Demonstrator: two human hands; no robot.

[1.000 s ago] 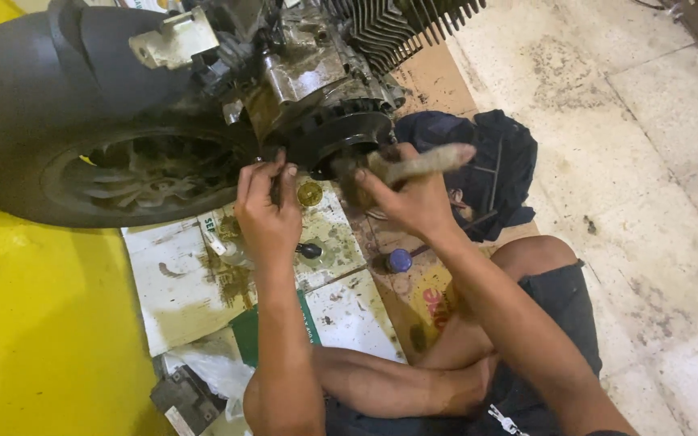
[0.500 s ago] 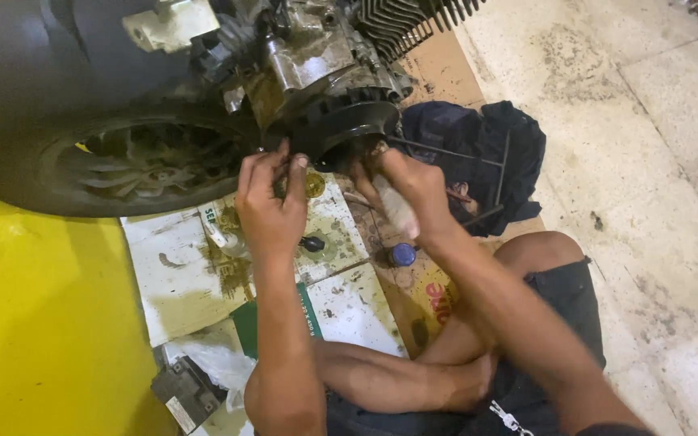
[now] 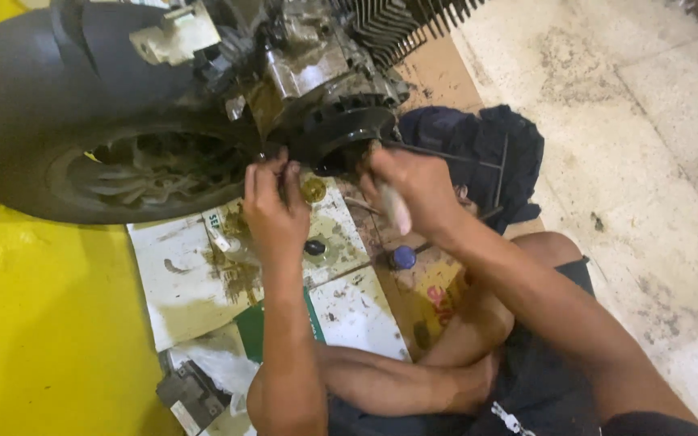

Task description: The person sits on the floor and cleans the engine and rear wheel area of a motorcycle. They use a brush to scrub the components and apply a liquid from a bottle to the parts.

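Note:
A scooter engine (image 3: 317,73) with a black round finned rotor (image 3: 341,133) hangs beside a black rear tyre (image 3: 115,173). My left hand (image 3: 272,210) reaches up to the underside of the engine, fingertips touching the metal just left of the rotor. My right hand (image 3: 414,194) is closed around a pale tool handle (image 3: 397,211), its tip hidden under the rotor. Below the hands lie oil-stained white papers (image 3: 203,274) on the floor.
A dark cloth bundle (image 3: 478,157) lies right of the engine. A blue-handled tool (image 3: 404,257) and a small black part (image 3: 315,247) rest on the papers. A grey box-like part (image 3: 191,396) sits near my crossed legs. Yellow floor on the left, pale tiles on the right.
My right hand has lowered and turned the pale tool from lying sideways at the rotor to pointing downward. My left hand stays at the engine's underside.

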